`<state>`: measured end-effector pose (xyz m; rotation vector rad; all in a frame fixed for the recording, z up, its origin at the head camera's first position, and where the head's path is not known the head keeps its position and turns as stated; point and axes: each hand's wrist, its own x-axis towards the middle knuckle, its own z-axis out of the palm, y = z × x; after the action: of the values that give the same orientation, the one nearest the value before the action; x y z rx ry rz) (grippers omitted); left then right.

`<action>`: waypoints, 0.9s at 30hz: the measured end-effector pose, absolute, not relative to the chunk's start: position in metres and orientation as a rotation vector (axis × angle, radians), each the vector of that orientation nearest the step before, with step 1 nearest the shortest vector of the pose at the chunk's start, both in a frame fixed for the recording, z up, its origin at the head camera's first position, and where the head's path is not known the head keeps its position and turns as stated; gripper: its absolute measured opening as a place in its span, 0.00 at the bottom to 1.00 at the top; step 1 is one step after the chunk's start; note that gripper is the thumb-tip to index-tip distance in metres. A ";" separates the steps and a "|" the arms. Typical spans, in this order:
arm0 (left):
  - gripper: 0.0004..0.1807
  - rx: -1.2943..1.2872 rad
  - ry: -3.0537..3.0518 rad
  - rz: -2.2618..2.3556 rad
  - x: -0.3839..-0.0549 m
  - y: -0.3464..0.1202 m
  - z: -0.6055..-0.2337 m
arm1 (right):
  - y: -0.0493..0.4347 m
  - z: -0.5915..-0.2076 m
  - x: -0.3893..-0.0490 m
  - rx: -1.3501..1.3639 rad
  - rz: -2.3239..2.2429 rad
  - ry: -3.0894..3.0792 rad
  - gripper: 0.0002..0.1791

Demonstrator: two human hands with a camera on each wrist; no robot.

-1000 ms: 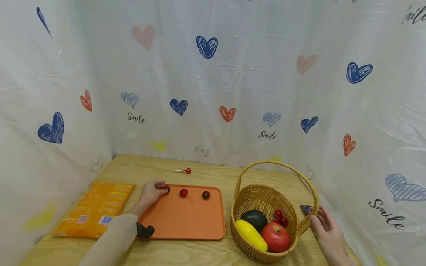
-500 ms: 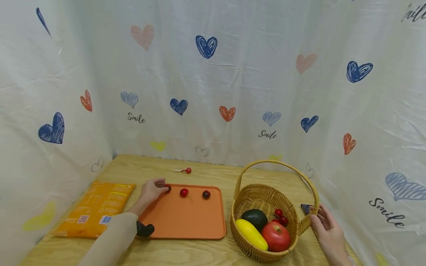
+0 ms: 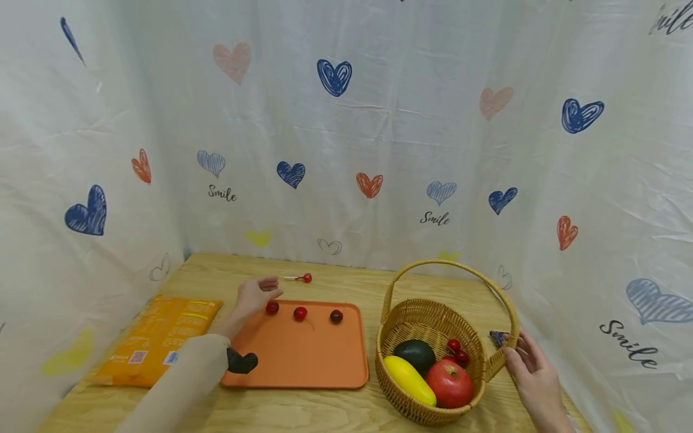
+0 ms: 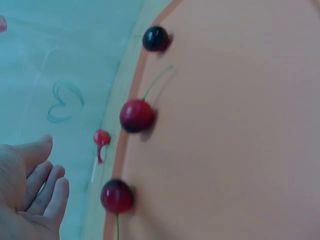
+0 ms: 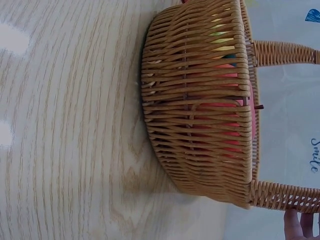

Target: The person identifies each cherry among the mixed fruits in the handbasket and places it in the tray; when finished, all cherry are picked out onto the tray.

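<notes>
My left hand [image 3: 256, 299] hovers at the far left corner of the orange tray [image 3: 298, 361], its fingers loosely bent around nothing. Just beside its fingertips lies a dark red cherry [image 3: 272, 307]; the left wrist view shows the hand [image 4: 32, 192] apart from that cherry [image 4: 117, 196]. A brighter red cherry [image 3: 300, 313] and a darker one [image 3: 336, 316] continue the row along the tray's far edge. On the right, my right hand [image 3: 536, 379] grips the handle [image 3: 506, 310] of a wicker basket [image 3: 405, 334] near its lower end, thumb in front.
Inside the basket are an avocado [image 3: 414, 356], a long yellow fruit [image 3: 409, 380], a pomegranate [image 3: 449, 383] and small red cherries [image 3: 453, 346]. A lollipop [image 3: 306, 278] lies behind the tray. An orange packet [image 3: 157, 340] rests at the left. Printed curtains [image 3: 395, 132] surround the table.
My left hand has let go of the left cherry and lifted slightly away from it, leaving it on the tray. The right hand stays on the basket handle.
</notes>
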<state>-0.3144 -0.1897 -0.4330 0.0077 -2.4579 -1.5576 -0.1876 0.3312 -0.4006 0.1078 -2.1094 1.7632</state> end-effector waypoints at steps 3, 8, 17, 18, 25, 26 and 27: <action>0.22 -0.033 -2.442 -1.592 -0.315 -0.172 -0.431 | 0.331 -0.400 -0.187 0.122 1.767 -2.097 0.26; 0.20 -0.134 -2.441 -1.620 -0.314 -0.137 -0.427 | 0.329 -0.399 -0.186 0.094 1.759 -2.119 0.28; 0.18 -0.386 -2.380 -1.834 -0.302 -0.071 -0.416 | 0.326 -0.398 -0.187 0.069 1.737 -2.150 0.33; 0.18 -0.418 -2.367 -1.868 -0.300 -0.064 -0.416 | 0.326 -0.399 -0.187 0.066 1.737 -2.153 0.33; 0.20 -0.626 -2.323 -2.037 -0.285 -0.014 -0.413 | 0.328 -0.396 -0.186 -0.091 1.633 -2.291 0.37; 0.20 -0.647 -2.323 -2.049 -0.283 -0.008 -0.413 | 0.328 -0.396 -0.186 -0.101 1.616 -2.307 0.37; 0.20 -0.663 -2.318 -2.062 -0.280 -0.004 -0.412 | 0.328 -0.396 -0.186 -0.098 1.615 -2.306 0.37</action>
<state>-0.2798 -0.0036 -0.4123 -0.6628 -2.3178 -2.0616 -0.1856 0.3276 -0.3956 -0.0979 -2.3059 1.6152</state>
